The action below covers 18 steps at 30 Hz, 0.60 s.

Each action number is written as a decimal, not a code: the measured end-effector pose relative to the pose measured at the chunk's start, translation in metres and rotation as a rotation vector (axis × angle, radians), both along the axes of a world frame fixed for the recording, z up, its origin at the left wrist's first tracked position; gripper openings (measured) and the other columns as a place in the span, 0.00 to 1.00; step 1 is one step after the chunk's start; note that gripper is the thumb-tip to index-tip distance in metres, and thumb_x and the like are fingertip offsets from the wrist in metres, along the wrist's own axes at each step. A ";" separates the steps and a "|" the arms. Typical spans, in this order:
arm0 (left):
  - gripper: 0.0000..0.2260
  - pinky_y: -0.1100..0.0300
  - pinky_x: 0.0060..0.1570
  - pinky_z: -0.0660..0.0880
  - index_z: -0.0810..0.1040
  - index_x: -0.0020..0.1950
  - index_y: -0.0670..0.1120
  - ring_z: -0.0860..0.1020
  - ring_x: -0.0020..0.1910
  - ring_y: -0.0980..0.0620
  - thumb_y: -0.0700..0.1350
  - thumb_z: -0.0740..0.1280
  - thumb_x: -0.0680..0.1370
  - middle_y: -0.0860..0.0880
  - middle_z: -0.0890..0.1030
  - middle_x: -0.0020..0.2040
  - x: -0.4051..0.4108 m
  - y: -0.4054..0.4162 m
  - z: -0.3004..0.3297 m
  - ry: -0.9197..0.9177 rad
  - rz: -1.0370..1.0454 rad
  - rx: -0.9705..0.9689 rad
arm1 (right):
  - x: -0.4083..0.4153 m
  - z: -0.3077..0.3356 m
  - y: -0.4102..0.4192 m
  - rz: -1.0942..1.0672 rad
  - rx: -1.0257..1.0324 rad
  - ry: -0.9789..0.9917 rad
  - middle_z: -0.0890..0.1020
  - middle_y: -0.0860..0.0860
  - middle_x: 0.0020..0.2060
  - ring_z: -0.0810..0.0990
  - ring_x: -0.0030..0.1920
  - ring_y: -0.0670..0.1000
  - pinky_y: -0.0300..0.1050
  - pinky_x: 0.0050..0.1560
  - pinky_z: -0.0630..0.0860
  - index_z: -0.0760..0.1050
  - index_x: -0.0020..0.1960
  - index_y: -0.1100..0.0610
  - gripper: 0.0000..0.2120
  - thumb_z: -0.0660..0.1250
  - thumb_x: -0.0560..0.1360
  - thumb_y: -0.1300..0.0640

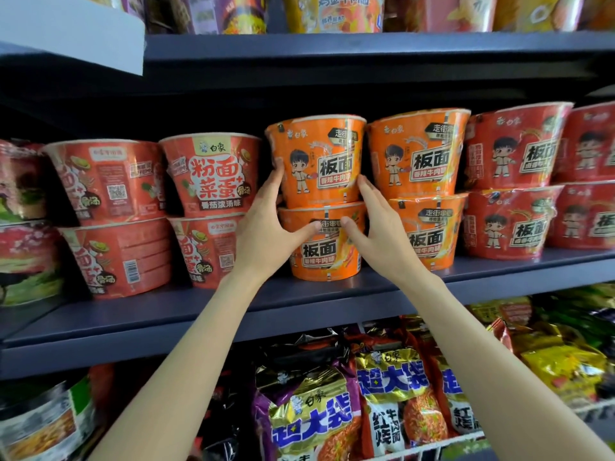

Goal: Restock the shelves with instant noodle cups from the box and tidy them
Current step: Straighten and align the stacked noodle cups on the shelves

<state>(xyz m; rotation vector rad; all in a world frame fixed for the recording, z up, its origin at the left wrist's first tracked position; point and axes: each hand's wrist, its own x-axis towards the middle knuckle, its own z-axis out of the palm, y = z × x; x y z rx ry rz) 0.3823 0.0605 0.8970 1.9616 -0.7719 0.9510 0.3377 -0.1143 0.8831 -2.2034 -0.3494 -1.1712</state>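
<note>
On the dark shelf [332, 294] at frame centre, your left hand [266, 234] and right hand [376, 234] press, fingers straight, both sides of the stacked orange cups [319, 161], probably straightening them; next, nudge the stack level.

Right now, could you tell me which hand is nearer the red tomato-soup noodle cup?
Left. The left hand holds the orange cup stack beside the tomato-soup cup; the right hand is across that stack.
</note>
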 end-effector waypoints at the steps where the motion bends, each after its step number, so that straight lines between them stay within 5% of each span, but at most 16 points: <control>1: 0.43 0.48 0.66 0.69 0.51 0.77 0.56 0.67 0.70 0.52 0.56 0.73 0.69 0.53 0.63 0.75 -0.002 0.000 0.000 0.032 -0.022 -0.032 | -0.002 -0.001 0.000 -0.011 -0.009 0.001 0.57 0.53 0.76 0.57 0.75 0.50 0.36 0.68 0.56 0.50 0.77 0.58 0.31 0.62 0.79 0.57; 5: 0.43 0.55 0.66 0.65 0.50 0.77 0.51 0.65 0.71 0.51 0.53 0.73 0.71 0.51 0.63 0.75 -0.005 0.002 -0.005 0.273 -0.103 -0.070 | -0.010 -0.009 0.008 -0.065 -0.050 0.034 0.53 0.54 0.77 0.54 0.76 0.52 0.43 0.72 0.55 0.47 0.78 0.56 0.37 0.65 0.77 0.51; 8: 0.43 0.53 0.65 0.70 0.54 0.77 0.48 0.71 0.67 0.50 0.53 0.74 0.70 0.49 0.70 0.71 -0.010 -0.004 -0.012 0.276 -0.057 -0.057 | -0.012 -0.012 0.014 -0.065 -0.083 0.075 0.50 0.55 0.77 0.50 0.77 0.55 0.52 0.75 0.54 0.42 0.78 0.57 0.42 0.67 0.76 0.48; 13: 0.43 0.50 0.65 0.69 0.56 0.77 0.48 0.70 0.68 0.48 0.58 0.73 0.69 0.47 0.69 0.71 -0.021 -0.016 -0.014 0.162 0.150 -0.047 | -0.014 -0.007 0.005 -0.013 -0.076 0.113 0.54 0.55 0.77 0.56 0.76 0.53 0.53 0.73 0.60 0.44 0.78 0.57 0.43 0.68 0.75 0.49; 18: 0.36 0.54 0.68 0.62 0.54 0.77 0.51 0.61 0.73 0.51 0.52 0.69 0.74 0.49 0.61 0.75 -0.029 -0.016 -0.003 0.173 0.054 -0.189 | -0.025 0.007 -0.001 -0.080 -0.002 -0.014 0.64 0.53 0.73 0.62 0.72 0.50 0.41 0.67 0.61 0.51 0.77 0.58 0.33 0.63 0.79 0.51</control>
